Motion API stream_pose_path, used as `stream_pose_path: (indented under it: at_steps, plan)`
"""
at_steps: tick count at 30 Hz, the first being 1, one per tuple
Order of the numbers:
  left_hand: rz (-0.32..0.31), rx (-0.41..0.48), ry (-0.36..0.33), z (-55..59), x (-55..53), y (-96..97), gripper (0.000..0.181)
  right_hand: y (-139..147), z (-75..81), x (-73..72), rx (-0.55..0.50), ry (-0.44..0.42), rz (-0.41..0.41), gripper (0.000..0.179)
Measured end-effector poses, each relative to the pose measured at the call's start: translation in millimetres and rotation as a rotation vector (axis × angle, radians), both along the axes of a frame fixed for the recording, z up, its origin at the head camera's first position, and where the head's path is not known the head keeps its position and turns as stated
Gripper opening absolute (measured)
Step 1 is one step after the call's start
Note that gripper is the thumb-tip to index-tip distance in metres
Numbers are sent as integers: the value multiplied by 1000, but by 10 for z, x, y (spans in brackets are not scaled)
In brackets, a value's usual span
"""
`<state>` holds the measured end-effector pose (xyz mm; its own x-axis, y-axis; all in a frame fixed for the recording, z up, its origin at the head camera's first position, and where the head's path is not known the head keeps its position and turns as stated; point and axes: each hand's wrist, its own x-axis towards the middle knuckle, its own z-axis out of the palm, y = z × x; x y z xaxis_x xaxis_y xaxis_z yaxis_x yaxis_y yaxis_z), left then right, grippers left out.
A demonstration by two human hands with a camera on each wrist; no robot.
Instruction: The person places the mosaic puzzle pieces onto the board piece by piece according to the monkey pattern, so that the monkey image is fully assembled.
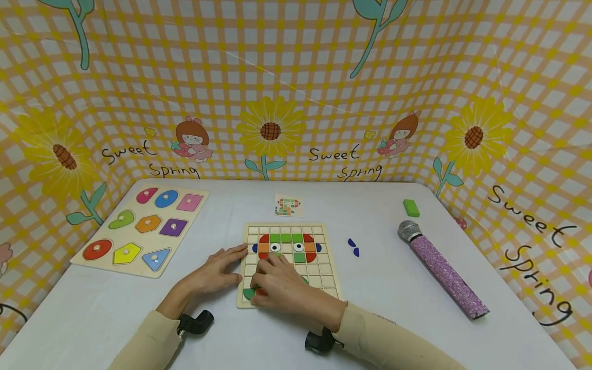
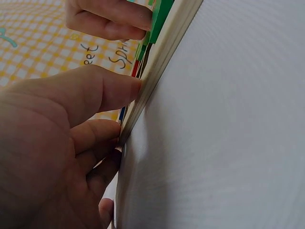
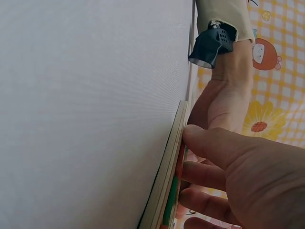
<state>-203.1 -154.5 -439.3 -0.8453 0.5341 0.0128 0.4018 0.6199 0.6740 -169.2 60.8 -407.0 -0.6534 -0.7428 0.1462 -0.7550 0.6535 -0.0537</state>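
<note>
A square wooden grid board [image 1: 326,270] lies on the table, filled partly with coloured tiles: green, red and orange ones, two eye tiles, and blue half-rounds at both sides. My left hand [image 1: 215,272] rests against its left edge, thumb and fingertips touching the rim [image 2: 164,57]. Over the lower left of the grid, my right hand [image 1: 282,285] touches the tiles with extended fingers and hides several of them. Beside it shows a green rounded tile [image 1: 248,294]. In the right wrist view the right thumb [image 3: 205,140] lies at the board's near edge, by a red tile.
Behind the board lies a pattern card [image 1: 289,213]. Two loose blue tiles [image 1: 356,252] sit to its right. Farther right are a glittery pink microphone [image 1: 448,277] and a green block [image 1: 411,207]. A knobbed shape puzzle [image 1: 134,235] occupies the left side.
</note>
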Motion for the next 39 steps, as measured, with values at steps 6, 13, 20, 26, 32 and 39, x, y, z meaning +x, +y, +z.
stream_pose_path:
  at_steps: [6, 13, 20, 26, 32, 39]
  plan:
    - [-2, -1, 1, -13, -4, -6, 63, 7, -17, -2, -13, 6, -5, 23]
    - [-2, 10, -13, 3, -2, 8, 64, 144, 18, -33, -67, -6, -39, 23]
    - [7, 16, -14, -3, -5, 13, 65, 561, 17, -151, -156, -42, -186, 27]
    - [22, 23, -26, 2, 6, 16, 66, 990, 0, -258, -179, 34, -299, 26]
    - [31, 23, -42, 10, 11, 16, 66, 1344, -27, -324, -155, -7, -434, 25]
    - [32, 18, -40, -1, 8, 17, 66, 1646, -65, -333, -139, -24, -507, 25]
